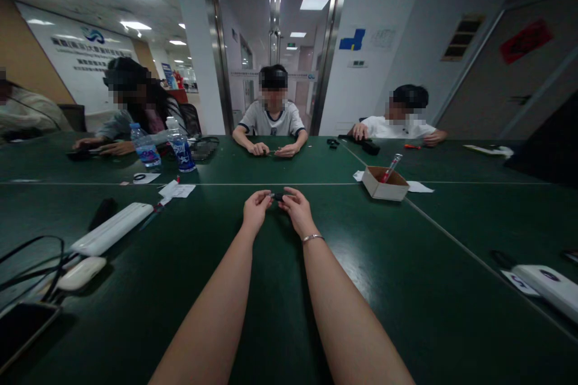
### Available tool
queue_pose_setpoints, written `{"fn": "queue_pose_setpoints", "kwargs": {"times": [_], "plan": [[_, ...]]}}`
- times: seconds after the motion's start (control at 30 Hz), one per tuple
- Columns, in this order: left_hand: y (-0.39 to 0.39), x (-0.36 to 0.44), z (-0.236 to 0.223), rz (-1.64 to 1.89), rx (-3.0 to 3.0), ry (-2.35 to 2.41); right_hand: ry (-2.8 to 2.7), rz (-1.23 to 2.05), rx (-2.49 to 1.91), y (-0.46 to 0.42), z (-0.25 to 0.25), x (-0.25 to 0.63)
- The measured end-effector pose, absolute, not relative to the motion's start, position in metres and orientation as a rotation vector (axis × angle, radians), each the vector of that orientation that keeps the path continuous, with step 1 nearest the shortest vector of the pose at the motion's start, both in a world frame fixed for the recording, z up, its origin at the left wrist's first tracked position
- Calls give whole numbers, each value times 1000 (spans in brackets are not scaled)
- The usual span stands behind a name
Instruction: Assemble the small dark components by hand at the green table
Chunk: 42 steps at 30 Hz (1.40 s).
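Note:
Both of my hands are raised over the green table (280, 325), close together at the middle of the view. A small black object with a pale, metallic-looking left end (277, 197) spans the gap between them; it is too small to name. My left hand (256, 210) pinches its pale end between thumb and fingertips. The fingers of my right hand (295, 210) close around its dark end. A thin silver bracelet (312, 237) circles my right wrist.
On the left lie a white power strip-like box (112, 228), cables, a phone (27, 328) and paper slips (178, 190). Two water bottles (181, 147) stand behind. A small open box (385, 187) holds a tube, back right. Several people (273, 117) sit opposite.

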State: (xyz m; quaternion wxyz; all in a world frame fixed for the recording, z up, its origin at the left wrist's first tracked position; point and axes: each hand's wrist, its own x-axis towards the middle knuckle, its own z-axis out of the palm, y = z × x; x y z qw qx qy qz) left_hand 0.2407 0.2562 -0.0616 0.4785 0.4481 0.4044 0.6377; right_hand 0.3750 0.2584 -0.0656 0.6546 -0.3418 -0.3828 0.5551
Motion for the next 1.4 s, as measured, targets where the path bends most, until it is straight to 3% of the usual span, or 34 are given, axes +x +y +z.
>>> {"fn": "queue_pose_setpoints", "kwargs": {"times": [1.4], "plan": [[240,235,-45,1352,1440,1506,-898,1368,-736,250,-58,378]]}}
